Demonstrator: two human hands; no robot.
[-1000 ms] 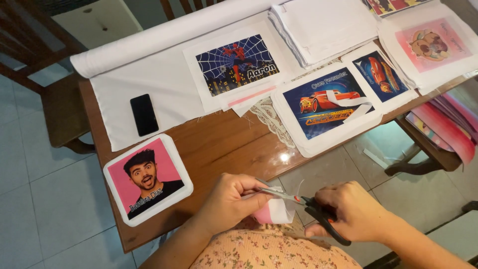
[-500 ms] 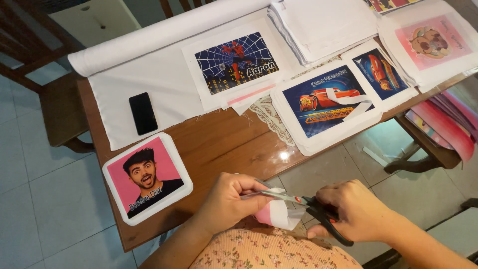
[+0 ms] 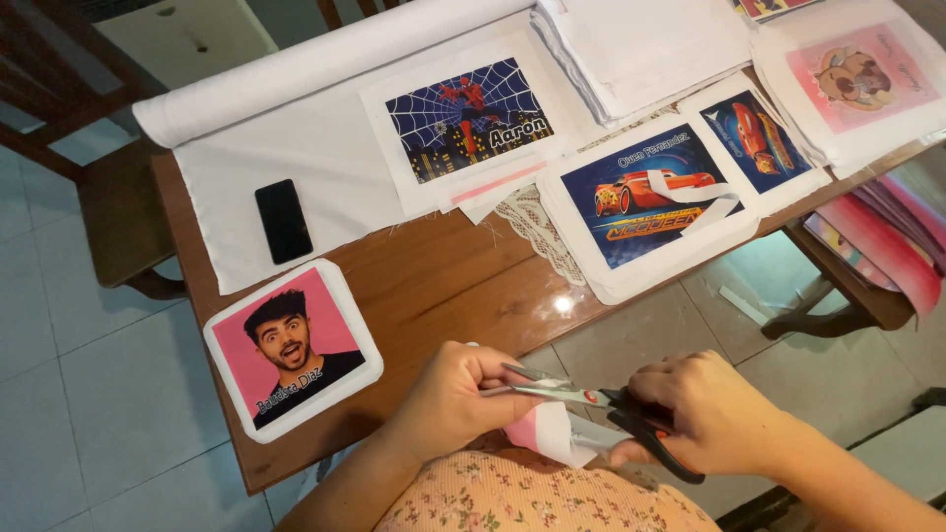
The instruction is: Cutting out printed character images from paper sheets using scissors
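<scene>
Head view: scissors (image 3: 591,402) (half-open) in right hand (image 3: 705,414)

Scissors (image 3: 591,399) handles buried in right hand (image 3: 709,414); pink-white piece (image 3: 548,433) mostly hidden under left hand (image 3: 458,399), maybe fabric; pink print (image 3: 857,74) far beyond scissors cut by edge.

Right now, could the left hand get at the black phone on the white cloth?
Probably yes, once it lets go: the left hand is pinching a pink-and-white fabric piece, but bare wooden table lies between it and the phone.
</scene>
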